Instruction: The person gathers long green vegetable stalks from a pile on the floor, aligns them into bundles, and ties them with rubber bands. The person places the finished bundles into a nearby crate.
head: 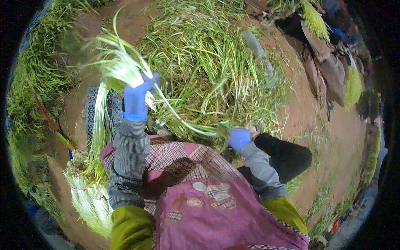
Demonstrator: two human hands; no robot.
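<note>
My left hand (137, 98), in a blue glove, grips a bunch of pale-stemmed leafy greens (120, 67) with leaves hanging down on its left. My right hand (239, 138), also gloved in blue, is low at the right, by my dark-clad knee. Long loose stalks (184, 122) stretch between the two hands; blur hides how the right fingers meet their ends. Beneath the left bunch stands a grey plastic crate (92, 107) with more greens lying over it. Tied bundles of white-stemmed greens (90, 200) lie at the lower left, bound with thin red bands.
A large heap of loose green leaves (203, 68) spreads in front of me, with a grey strip-like object (257, 50) on it. More greens (40, 72) line the left side. At the upper right, other people's clothing and bunches of greens (353, 84) show near brown ground (303, 109).
</note>
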